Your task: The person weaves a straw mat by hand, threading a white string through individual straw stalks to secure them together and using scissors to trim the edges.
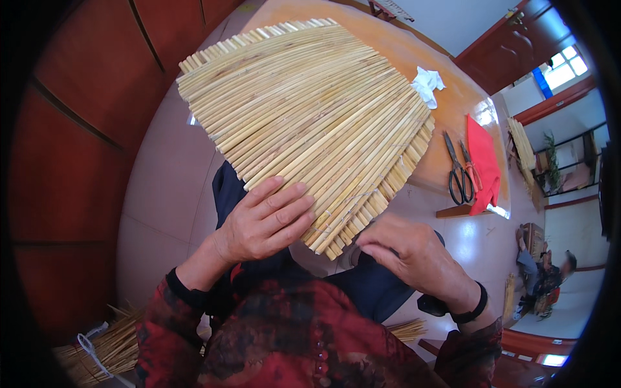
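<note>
A mat of pale yellow reed stalks [304, 110], laid side by side and tied with thin thread, spreads out from my lap over the table. More than one layer shows at its far and right edges. My left hand [272, 213] grips its near edge, with the fingers on top and the thumb out of sight. Close to the near right corner, my right hand [404, 249] is closed with the fingers curled in. Whatever it may pinch is hidden or too thin to see.
On the orange-brown table [446, 152] lie black-handled scissors [458, 171], red-handled pliers [471, 167], a red cloth [482, 161] and a crumpled white tissue [427, 85]. A tied reed bundle [107, 349] rests on the floor at lower left. Another person [546, 278] sits at far right.
</note>
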The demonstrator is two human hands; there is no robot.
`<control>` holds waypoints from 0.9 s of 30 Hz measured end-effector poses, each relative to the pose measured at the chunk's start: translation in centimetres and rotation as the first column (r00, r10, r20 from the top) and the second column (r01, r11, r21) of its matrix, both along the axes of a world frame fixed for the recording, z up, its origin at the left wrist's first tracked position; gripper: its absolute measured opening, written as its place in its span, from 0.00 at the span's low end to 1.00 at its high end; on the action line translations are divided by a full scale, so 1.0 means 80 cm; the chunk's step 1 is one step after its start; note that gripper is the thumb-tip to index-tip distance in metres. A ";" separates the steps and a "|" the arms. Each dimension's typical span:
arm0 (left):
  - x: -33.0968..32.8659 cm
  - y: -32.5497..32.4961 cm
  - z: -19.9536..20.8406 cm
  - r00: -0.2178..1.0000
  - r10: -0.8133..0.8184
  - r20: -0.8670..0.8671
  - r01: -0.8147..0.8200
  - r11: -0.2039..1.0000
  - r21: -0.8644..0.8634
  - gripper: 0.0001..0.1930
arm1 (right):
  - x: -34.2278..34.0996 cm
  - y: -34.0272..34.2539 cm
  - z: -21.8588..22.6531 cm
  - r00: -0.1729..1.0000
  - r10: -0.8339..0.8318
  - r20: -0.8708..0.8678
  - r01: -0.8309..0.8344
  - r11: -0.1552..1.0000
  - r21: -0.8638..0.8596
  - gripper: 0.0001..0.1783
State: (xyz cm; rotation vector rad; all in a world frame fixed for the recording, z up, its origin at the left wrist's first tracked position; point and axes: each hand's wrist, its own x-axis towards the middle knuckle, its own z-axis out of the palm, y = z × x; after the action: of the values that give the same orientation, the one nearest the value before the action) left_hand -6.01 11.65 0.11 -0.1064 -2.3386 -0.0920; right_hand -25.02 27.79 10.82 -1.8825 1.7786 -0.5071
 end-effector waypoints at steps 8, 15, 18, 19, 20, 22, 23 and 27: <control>-0.003 -0.004 -0.032 0.996 -0.011 -0.085 0.026 0.984 0.177 0.07 | 0.034 -0.049 -0.059 0.963 0.077 -0.258 -0.131 0.971 -0.200 0.05; -0.003 -0.005 -0.045 0.994 -0.028 -0.108 0.046 0.985 0.166 0.05 | 0.058 -0.053 -0.059 0.855 0.130 -0.502 -0.208 0.973 -0.103 0.05; -0.002 -0.004 -0.043 0.992 -0.046 -0.115 0.067 0.980 0.185 0.05 | 0.061 -0.052 -0.054 0.868 0.128 -0.480 -0.195 0.976 -0.092 0.05; -0.003 -0.004 -0.043 0.992 -0.065 -0.113 0.087 0.976 0.200 0.05 | 0.061 -0.050 -0.053 0.858 0.116 -0.500 -0.187 0.978 -0.095 0.05; -0.004 -0.003 -0.045 0.992 -0.059 -0.116 0.082 0.975 0.208 0.05 | 0.062 -0.050 -0.053 0.849 0.104 -0.519 -0.179 0.979 -0.098 0.05; -0.008 -0.001 -0.045 0.986 -0.063 -0.154 0.092 0.978 0.185 0.05 | 0.062 -0.048 -0.054 0.813 0.110 -0.572 -0.197 0.976 -0.092 0.05; -0.008 0.000 -0.044 0.986 -0.060 -0.158 0.090 0.978 0.189 0.05 | 0.062 -0.048 -0.056 0.778 0.110 -0.619 -0.210 0.974 -0.090 0.05; -0.009 0.001 -0.046 0.985 -0.047 -0.165 0.075 0.982 0.172 0.05 | 0.051 -0.053 -0.061 0.779 0.089 -0.620 -0.211 0.969 -0.126 0.06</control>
State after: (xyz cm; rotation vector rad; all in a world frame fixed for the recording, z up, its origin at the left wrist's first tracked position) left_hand -6.70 11.76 -3.55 -0.0938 -2.1561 -0.3107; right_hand -20.93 23.57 5.92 -2.5079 1.9830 0.0196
